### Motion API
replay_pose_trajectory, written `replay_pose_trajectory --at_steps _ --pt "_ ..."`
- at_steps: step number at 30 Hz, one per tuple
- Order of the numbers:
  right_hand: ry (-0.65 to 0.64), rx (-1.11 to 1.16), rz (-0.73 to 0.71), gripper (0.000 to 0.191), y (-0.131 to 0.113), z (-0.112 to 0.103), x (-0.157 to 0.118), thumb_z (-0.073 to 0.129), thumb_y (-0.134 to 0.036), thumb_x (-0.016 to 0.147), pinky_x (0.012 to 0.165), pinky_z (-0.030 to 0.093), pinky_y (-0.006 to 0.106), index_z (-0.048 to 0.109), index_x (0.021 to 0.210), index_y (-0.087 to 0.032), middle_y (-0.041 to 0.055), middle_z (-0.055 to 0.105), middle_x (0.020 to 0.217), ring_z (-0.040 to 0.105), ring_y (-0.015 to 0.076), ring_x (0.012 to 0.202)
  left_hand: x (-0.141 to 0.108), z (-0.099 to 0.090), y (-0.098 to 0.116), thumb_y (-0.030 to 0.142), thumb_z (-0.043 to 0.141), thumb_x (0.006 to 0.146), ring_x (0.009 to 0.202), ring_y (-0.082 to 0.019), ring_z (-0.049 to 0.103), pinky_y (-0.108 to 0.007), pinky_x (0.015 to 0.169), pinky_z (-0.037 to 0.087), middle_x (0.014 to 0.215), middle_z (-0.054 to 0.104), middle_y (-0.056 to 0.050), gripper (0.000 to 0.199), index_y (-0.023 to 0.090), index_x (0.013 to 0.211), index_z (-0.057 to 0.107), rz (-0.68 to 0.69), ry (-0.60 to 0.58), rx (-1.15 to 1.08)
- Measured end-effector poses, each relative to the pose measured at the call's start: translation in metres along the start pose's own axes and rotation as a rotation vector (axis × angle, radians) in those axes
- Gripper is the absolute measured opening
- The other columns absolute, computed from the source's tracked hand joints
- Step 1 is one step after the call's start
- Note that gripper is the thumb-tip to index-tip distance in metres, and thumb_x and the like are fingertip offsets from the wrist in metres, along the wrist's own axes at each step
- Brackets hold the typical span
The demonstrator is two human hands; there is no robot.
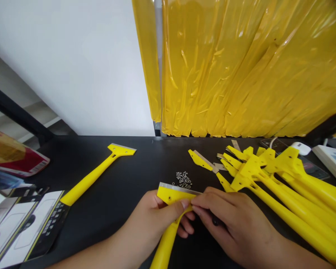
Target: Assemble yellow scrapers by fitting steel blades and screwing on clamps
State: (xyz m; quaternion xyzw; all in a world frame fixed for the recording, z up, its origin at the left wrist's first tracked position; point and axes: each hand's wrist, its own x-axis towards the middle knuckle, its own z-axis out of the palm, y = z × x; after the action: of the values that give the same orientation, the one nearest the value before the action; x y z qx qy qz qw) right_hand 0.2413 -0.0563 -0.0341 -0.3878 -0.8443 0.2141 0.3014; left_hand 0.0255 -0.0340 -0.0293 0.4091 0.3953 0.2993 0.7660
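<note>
My left hand (156,216) is wrapped around the neck of a yellow scraper (168,239), its thumb lying across the head. A metal blade (173,187) runs along the head's top edge, and one hole shows at the head's left. At the head's right end, my right hand (232,220) has thumb and forefinger pinched together against it; whatever is between them is hidden. Something small and dark (215,221) shows beneath its curled fingers. Just beyond the scraper lies a small pile of screws and nuts (184,179) on the black table (109,209).
Several yellow scraper handles and head plates (271,175) are heaped at right, with loose blades. Another scraper (95,175) with a blade lies at left, near printed packaging cards (25,224) and a red-and-yellow packet (14,153). Yellow plastic sheeting (240,67) hangs behind.
</note>
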Motion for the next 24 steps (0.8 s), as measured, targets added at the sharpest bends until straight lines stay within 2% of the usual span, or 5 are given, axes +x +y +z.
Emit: replay_pose_trajectory --at_steps 6,16,24 --pt "0.029 -0.006 0.052 0.019 0.0016 0.0012 0.001 0.053 -0.011 0.103 0.067 0.045 0.025 0.061 0.11 -0.026 -0.0038 0.065 0.091 0.063 0.0112 0.075 -0.0011 0.0019 0.0007 0.037 0.077 0.092 0.065 -0.016 0.07 -0.025 0.065 0.059 0.072 0.074 -0.006 0.028 0.01 0.086 0.079 -0.01 0.015 0.007" --pt "-0.006 0.01 0.023 0.016 -0.0017 -0.0005 -0.0008 0.053 -0.013 0.104 0.065 0.046 0.024 0.062 0.11 -0.026 -0.0048 0.068 0.092 0.064 0.0098 0.074 -0.0006 -0.0001 -0.001 0.039 0.076 0.092 0.066 -0.014 0.069 -0.024 0.065 0.058 0.074 0.074 -0.007 0.029 0.01 0.089 0.081 -0.001 -0.022 0.008" --pt "0.025 -0.068 0.014 0.014 -0.0019 -0.0002 0.001 0.051 -0.014 0.105 0.063 0.043 0.024 0.059 0.108 -0.025 -0.005 0.066 0.089 0.063 0.0104 0.071 -0.0006 -0.0006 -0.0018 0.04 0.078 0.091 0.068 -0.015 0.07 -0.024 0.066 0.058 0.077 0.075 -0.007 0.03 0.01 0.089 0.081 -0.008 -0.008 -0.007"
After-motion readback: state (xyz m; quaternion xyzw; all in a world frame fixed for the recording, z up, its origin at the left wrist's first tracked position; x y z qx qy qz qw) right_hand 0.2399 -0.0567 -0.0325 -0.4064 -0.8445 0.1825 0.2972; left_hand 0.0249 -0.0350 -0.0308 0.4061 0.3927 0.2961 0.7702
